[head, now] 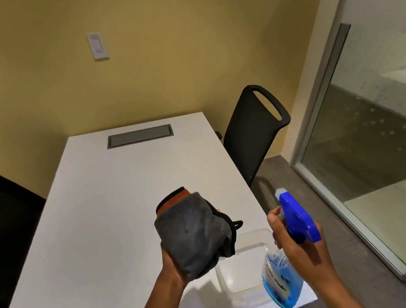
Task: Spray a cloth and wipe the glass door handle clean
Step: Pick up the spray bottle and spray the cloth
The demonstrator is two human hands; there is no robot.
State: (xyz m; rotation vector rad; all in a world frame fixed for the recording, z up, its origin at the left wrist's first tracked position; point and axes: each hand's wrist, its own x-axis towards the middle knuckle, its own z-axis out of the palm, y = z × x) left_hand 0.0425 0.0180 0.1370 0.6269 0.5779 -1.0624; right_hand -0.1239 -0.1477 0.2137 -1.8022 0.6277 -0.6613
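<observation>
**Cloth bunched in one hand, sprayer aimed from the other**

The left hand [170,261] is curled up from below around a bunched grey cloth [192,233], fingers hidden in the folds, the wad raised above the bench [95,227]. An orange lining with black edging shows at the top of the bundle, and a black loop hangs off its right side. The right hand [297,243] is wrapped around the neck of a spray bottle [284,283], one finger reaching forward at the trigger under the blue spray head [298,215]; the nozzle points up and away, roughly toward the cloth.

The cloth looks soft, light and limp, so it probably holds best gathered in the palm, as here, leaving a padded face open to the spray. The bottle seems partly filled with blue liquid, light enough for one hand, its smooth plastic likely slippery if wet; the narrow neck is the natural hold.

A clear plastic container [243,263] sits on the bench beneath both hands. Black chairs [252,131] flank the bench, and a glass partition [380,122] stands to the right. No door handle can be clearly made out.
</observation>
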